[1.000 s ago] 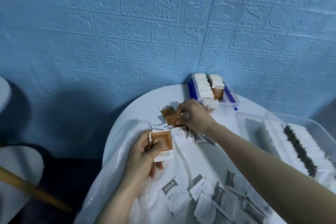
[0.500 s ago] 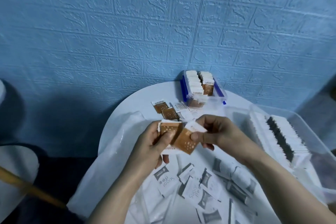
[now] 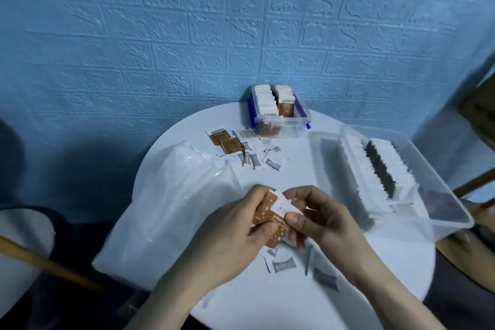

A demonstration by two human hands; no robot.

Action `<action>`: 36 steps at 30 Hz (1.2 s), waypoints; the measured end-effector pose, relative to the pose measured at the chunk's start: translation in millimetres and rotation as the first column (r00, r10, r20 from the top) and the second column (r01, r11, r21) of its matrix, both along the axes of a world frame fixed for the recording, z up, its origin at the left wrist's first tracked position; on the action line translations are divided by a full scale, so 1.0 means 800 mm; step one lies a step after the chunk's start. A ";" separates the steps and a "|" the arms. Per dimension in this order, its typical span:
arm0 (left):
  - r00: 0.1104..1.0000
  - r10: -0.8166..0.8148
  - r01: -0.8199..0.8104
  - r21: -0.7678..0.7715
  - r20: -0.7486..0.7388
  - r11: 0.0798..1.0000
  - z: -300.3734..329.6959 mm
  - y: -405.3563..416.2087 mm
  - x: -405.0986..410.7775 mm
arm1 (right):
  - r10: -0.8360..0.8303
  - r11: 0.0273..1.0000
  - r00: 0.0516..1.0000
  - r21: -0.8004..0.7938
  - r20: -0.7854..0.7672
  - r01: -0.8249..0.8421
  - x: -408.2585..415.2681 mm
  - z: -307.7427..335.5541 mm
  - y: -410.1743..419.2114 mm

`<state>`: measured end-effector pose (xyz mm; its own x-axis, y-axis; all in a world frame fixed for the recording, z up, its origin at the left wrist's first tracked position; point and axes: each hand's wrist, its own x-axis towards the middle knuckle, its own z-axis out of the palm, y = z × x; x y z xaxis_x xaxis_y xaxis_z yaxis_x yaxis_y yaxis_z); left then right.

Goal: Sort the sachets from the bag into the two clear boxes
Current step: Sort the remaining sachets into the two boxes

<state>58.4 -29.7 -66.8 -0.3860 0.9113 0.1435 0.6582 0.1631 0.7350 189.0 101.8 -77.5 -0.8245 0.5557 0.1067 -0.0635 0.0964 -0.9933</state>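
Observation:
Both hands meet over the middle of the round white table (image 3: 267,295). My left hand (image 3: 238,225) and my right hand (image 3: 318,220) together hold a small stack of brown sachets (image 3: 270,218), fingers curled round its edges. A crumpled clear plastic bag (image 3: 171,195) lies to the left. A small clear box with blue clips (image 3: 300,120) at the far edge holds upright brown sachets. The large clear box (image 3: 428,195) on the right holds rows of grey-and-white sachets. Loose brown sachets (image 3: 225,142) and grey sachets (image 3: 257,161) lie between.
More grey sachets (image 3: 300,265) are scattered under and behind my hands. A blue brick-pattern wall stands close behind the table. A white stool with a wooden leg (image 3: 24,254) is at the lower left; another chair frame shows at the right edge.
My right hand picked a brown sachet from the far pile and carried it back to my left hand. Both hands now hold the stack together, closer to me.

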 end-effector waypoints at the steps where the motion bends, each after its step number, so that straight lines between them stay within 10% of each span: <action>1: 0.986 -0.005 -0.002 -0.047 -0.164 0.999 0.003 -0.003 0.011 | -0.021 0.991 0.998 0.132 0.057 0.013 0.014 -0.005 -0.002; 5: 0.971 -0.096 0.070 -0.126 -0.218 0.990 0.004 -0.006 0.046 | -0.101 0.955 0.979 0.293 0.179 0.044 0.058 -0.018 -0.011; 9: 0.966 -0.078 0.084 -0.014 0.245 0.996 -0.019 0.000 0.057 | -0.098 0.992 0.986 0.090 0.133 0.086 0.077 -0.027 -0.024; 15: 0.728 -0.020 -0.091 0.125 0.685 0.988 -0.032 0.000 0.074 | -0.168 0.983 0.985 -0.073 0.033 0.170 0.084 -0.032 -0.038; 27: 0.553 -0.001 -0.275 0.184 0.833 0.944 -0.041 -0.013 0.070 | -0.177 0.981 0.984 -0.071 0.013 0.178 0.097 -0.039 -0.043; 36: 0.635 0.018 -0.330 0.251 0.772 0.910 -0.041 -0.004 0.086 | -0.253 0.955 0.967 -0.154 0.029 0.255 0.074 -0.035 -0.055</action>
